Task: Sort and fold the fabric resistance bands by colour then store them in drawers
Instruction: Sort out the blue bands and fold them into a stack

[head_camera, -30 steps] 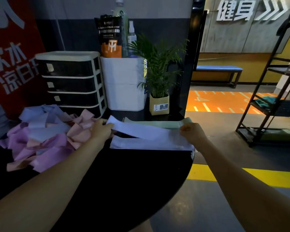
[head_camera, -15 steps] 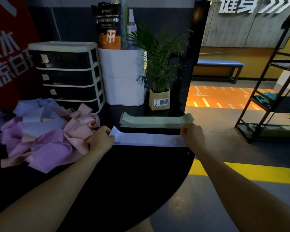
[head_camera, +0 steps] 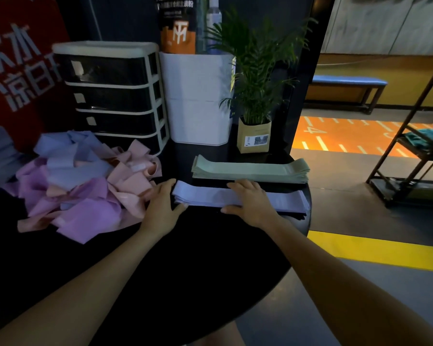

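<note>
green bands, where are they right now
The green bands lie stacked flat on the black table, right of centre, between the potted plant and the lilac bands.

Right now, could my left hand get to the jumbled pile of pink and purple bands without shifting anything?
Probably yes. The left hand lies flat at the left end of the blue bands, and the unsorted pile sits right beside it on the black table, with nothing between them.
</note>
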The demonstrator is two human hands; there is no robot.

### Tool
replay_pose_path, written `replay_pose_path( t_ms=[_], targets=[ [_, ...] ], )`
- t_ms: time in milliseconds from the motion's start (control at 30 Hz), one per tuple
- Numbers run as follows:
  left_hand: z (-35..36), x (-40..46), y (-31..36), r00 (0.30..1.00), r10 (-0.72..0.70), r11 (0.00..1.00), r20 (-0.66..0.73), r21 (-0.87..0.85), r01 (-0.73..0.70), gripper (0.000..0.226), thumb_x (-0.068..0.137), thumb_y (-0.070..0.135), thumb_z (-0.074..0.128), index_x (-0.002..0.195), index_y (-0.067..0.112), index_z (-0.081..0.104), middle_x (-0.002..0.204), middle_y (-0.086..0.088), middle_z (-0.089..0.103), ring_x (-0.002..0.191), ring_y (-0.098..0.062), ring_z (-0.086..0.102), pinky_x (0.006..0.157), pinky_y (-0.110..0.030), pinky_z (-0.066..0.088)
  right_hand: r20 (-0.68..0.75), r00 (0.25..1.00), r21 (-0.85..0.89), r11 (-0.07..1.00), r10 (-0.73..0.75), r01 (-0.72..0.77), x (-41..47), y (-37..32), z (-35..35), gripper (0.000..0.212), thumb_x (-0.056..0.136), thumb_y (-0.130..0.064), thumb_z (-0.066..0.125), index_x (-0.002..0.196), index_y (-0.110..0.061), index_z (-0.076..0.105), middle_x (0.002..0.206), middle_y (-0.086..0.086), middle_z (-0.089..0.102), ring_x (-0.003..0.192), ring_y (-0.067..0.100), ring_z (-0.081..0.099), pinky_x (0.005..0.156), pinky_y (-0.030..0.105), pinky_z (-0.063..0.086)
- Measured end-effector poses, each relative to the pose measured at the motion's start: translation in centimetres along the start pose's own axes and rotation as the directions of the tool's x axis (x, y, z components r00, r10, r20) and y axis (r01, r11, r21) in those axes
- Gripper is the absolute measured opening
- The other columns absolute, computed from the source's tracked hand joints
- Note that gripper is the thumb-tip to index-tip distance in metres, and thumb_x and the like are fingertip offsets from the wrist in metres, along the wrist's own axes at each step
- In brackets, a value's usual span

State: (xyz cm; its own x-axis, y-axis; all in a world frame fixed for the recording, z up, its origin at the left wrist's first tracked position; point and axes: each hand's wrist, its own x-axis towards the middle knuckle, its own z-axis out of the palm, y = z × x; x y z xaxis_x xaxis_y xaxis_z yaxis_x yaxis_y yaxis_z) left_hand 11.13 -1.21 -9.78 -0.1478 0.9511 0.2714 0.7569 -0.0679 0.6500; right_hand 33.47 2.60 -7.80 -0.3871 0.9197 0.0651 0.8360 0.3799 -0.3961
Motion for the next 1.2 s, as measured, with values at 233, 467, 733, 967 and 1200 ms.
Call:
replay_pose_path(
  t_ms=[233, 467, 733, 967, 1200],
  targets=[
    [0.5, -0.4, -0.4, 0.999, -0.002, 0.996, -0.052, -0.094, -0.003, 0.053, 0.085, 0.009, 0.066, 0.134, 0.006, 0.047, 0.136, -0.008, 0.051, 0.12, -0.017, 0.049, 0.093, -0.01, 0.029, 0.007, 1.0, -0.005, 1.0, 0.014, -0.014, 0.2, 0.4, 0.3, 0.059, 0.089, -0.047, 0.054, 0.141, -0.025, 0.038, 0.144, 0.0, 0.039, 0.132, 0.026, 0.034, 0.111, 0.037, 0.018],
    [0.4, -0.3, -0.5, 0.998, 0.036, 0.995, -0.06, -0.092, -0.042, 0.049, 0.086, 0.008, 0.064, 0.133, 0.012, 0.051, 0.134, -0.002, 0.054, 0.119, -0.018, 0.052, 0.099, -0.022, 0.036, -0.049, 0.999, 0.017, 1.0, 0.007, -0.006, -0.2, 0.7, 0.1, 0.051, 0.089, -0.043, 0.057, 0.135, -0.024, 0.046, 0.139, -0.001, 0.043, 0.128, 0.025, 0.038, 0.109, 0.036, 0.021],
    [0.7, -0.2, -0.8, 0.998, 0.037, 0.994, -0.047, -0.099, -0.042, 0.047, 0.086, 0.008, 0.064, 0.131, 0.011, 0.052, 0.136, -0.002, 0.053, 0.122, -0.018, 0.05, 0.103, -0.025, 0.036, 0.065, 0.997, 0.012, 1.0, 0.027, -0.028, 0.3, -0.1, -0.2, 0.059, 0.088, -0.039, 0.059, 0.141, -0.028, 0.036, 0.145, 0.0, 0.037, 0.132, 0.028, 0.032, 0.111, 0.04, 0.021],
    [0.7, -0.2, -0.9, 0.997, 0.036, 0.988, -0.073, -0.149, -0.046, 0.044, 0.082, 0.002, 0.066, 0.125, 0.008, 0.057, 0.127, -0.004, 0.057, 0.114, -0.017, 0.055, 0.098, -0.023, 0.04, 0.084, 0.996, 0.003, 1.0, 0.006, -0.007, 0.5, -0.1, -0.1, 0.049, 0.09, -0.037, 0.057, 0.137, -0.031, 0.042, 0.137, -0.002, 0.038, 0.125, 0.027, 0.034, 0.107, 0.038, 0.022],
    [0.5, -0.2, -1.0, 0.998, 0.044, 0.992, -0.044, -0.115, -0.049, 0.045, 0.082, 0.004, 0.067, 0.126, 0.008, 0.055, 0.128, -0.004, 0.055, 0.117, -0.018, 0.052, 0.098, -0.019, 0.034, 0.111, 0.994, 0.005, 1.0, 0.021, -0.021, 0.6, -0.6, -0.5, 0.056, 0.089, -0.037, 0.059, 0.14, -0.027, 0.039, 0.143, 0.0, 0.038, 0.132, 0.028, 0.031, 0.11, 0.039, 0.02]
  ],
)
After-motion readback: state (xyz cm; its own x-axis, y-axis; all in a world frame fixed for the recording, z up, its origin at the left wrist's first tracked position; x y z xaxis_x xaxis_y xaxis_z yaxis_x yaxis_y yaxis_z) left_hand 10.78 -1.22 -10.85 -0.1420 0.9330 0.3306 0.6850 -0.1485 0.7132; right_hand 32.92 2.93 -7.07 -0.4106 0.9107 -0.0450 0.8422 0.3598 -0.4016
